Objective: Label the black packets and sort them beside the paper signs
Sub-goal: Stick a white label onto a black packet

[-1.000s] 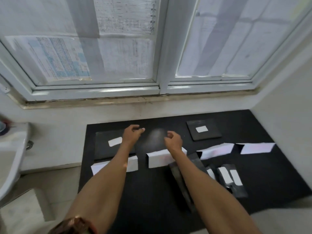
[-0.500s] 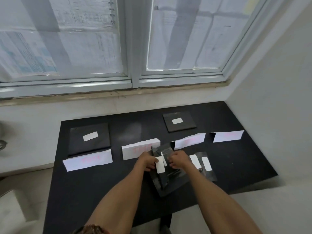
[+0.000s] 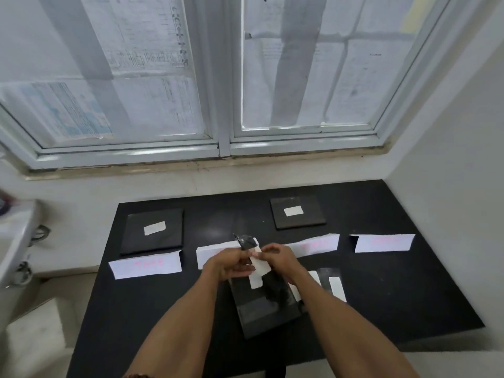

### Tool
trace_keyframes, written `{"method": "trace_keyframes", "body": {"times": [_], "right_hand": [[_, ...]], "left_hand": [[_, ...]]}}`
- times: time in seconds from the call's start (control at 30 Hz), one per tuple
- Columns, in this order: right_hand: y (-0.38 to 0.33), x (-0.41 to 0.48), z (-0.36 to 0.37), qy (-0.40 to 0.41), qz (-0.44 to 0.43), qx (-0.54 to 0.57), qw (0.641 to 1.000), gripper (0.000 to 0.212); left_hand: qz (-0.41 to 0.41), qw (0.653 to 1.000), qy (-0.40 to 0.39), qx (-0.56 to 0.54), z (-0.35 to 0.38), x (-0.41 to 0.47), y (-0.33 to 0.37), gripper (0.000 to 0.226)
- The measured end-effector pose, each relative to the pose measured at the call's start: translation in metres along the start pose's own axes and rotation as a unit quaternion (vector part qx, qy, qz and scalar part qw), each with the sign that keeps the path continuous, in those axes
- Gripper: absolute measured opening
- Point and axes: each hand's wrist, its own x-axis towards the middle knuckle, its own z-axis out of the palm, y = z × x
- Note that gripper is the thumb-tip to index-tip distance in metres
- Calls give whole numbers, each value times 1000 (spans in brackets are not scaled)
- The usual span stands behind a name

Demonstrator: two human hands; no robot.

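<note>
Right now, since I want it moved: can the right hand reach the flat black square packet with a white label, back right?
Probably, once freed: the right hand pinches a white label strip, and only a white paper sign lies between it and that black packet.

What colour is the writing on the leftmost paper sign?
Pink, faint; head view shows it on the leftmost paper sign.

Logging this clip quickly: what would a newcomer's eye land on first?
At the table's middle, the left hand grips a black packet while the right hand pinches a white label. Behind them four paper signs sit in a row, with labelled packets beyond the first and third.
</note>
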Motion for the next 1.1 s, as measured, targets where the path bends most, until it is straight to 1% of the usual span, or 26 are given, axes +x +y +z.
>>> {"method": "trace_keyframes", "body": {"times": [0.07,0.13,0.2,0.3,0.4,0.5,0.57,0.63,0.7,0.77,0.83,0.87,0.97,1.0,1.1], "right_hand": [[-14,2,-8,2,-28,46,999,22],[-28,3,-15,4,-37,87,996,16],[-43,4,-26,3,-43,103,994,22],[-59,6,-43,15,-44,81,996,25],[-66,10,-58,50,-54,60,995,30],[-68,11,-67,89,-64,23,994,45],[-67,8,-73,123,-70,21,990,55],[-66,6,-81,147,-81,19,986,51],[-64,4,-89,168,-82,0,982,50],[-63,2,-96,192,-107,-20,975,47],[-63,-3,-107,188,-130,-37,973,34],[-63,-5,-113,176,-137,-41,974,30],[-62,-9,-132,150,-159,-62,974,55],[-63,-9,-141,154,-166,-66,972,57],[-59,-3,-166,179,-174,-78,965,54]], "left_hand": [[48,998,-2,-45,2,-5,12,29],[80,994,-21,-70,6,-9,24,32],[106,992,-33,-66,11,-11,37,30],[124,989,-50,-67,21,-11,53,28],[127,987,-76,-67,34,-5,65,35],[129,985,-105,-52,46,0,74,35],[123,984,-123,-45,55,5,79,35],[116,983,-136,-43,65,9,83,34],[117,982,-141,-51,73,11,86,33],[126,979,-146,-72,79,14,88,31],[140,975,-135,-105,88,18,89,27],[154,974,-116,-119,91,21,91,28],[192,968,-72,-142,103,29,99,26],[196,968,-73,-139,110,32,104,24],[193,969,-91,-124,130,40,116,18]]}}
